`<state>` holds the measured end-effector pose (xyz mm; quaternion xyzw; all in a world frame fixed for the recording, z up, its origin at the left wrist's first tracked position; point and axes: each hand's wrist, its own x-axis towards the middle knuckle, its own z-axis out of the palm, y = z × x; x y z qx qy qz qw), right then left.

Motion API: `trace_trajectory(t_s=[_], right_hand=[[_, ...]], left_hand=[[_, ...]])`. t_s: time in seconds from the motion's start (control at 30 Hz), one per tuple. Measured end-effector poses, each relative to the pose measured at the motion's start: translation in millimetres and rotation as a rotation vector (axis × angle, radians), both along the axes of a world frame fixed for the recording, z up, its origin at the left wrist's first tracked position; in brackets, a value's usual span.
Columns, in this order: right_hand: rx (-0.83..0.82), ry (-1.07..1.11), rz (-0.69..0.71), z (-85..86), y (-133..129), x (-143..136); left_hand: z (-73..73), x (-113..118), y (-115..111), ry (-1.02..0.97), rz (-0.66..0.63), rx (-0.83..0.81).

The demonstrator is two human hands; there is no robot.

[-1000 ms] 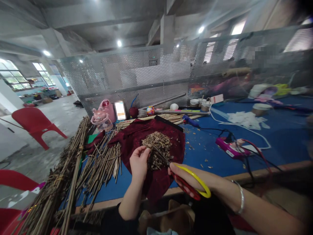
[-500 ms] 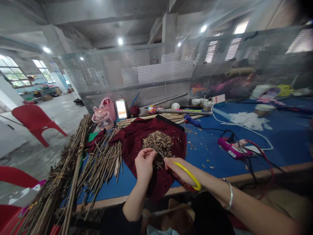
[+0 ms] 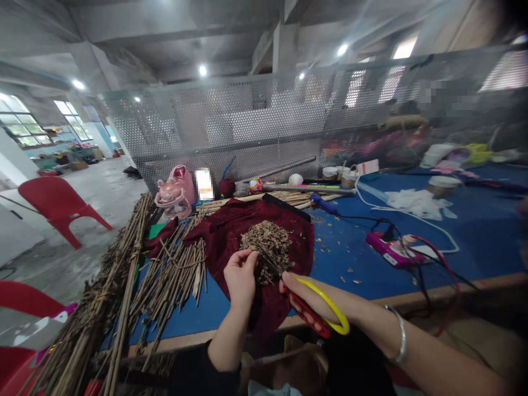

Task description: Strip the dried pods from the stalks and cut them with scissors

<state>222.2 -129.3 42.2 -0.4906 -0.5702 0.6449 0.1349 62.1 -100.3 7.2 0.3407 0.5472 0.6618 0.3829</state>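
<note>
My right grip [image 3: 303, 297] clasps scissors with yellow and red handles [image 3: 342, 319]; my left grip [image 3: 241, 276] is pinched, on what I cannot tell. Beside it, a heap of dry brown chips [image 3: 268, 236] already lies on the dark-red cloth [image 3: 303, 242]; leftward on the blue desk [image 3: 338, 261], thin brown sticks [image 3: 177, 272] seem uncut.

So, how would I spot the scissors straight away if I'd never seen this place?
On the blue table lies a dark red cloth bearing a brown heap. The scissors, in the right hand, reach over that heap. Their yellow handle and red handle set them apart from the nearby sticks.
</note>
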Motion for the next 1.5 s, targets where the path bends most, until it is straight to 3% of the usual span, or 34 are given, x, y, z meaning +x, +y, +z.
trace_trajectory(t_s=[0.23,0.37,0.53,0.77,0.87,1.0,1.1,1.2,1.3,1.5], right_hand=[[0.028,-0.028,0.006,-2.9,1,-3],[0.15,0.017,0.042,0.5,4,-4],[0.289,0.007,-0.013,0.1,5,-8],[0.36,-0.042,-0.009,-0.7,8,-11],[0.289,0.015,-0.003,-1.0,7,-3],[0.047,0.119,-0.025,-5.1,0,11],[0.005,0.271,-0.092,-9.4,-6,17],[-0.006,0.386,-0.244,-13.5,-8,17],[-0.056,0.426,-0.385,-16.8,-7,15],[-0.104,0.419,-0.426,-24.5,-4,20]], left_hand=[[-4.2,4,-4,0.059,-0.062,0.017],[-3.0,3,-5,0.078,-0.076,0.011],[-2.1,1,-4,0.122,-0.083,-0.023],[-5.0,0,-2,0.202,-0.099,-0.038],[-5.0,-1,-2,0.17,-0.102,-0.062],[-1.5,-6,-2,0.177,-0.061,-0.028],[6.4,-13,2,0.357,0.011,0.048],[18.1,-15,11,0.538,0.044,0.048],[27.4,-6,22,0.722,-0.006,0.035],[26.3,12,41,0.998,-0.131,-0.084]])
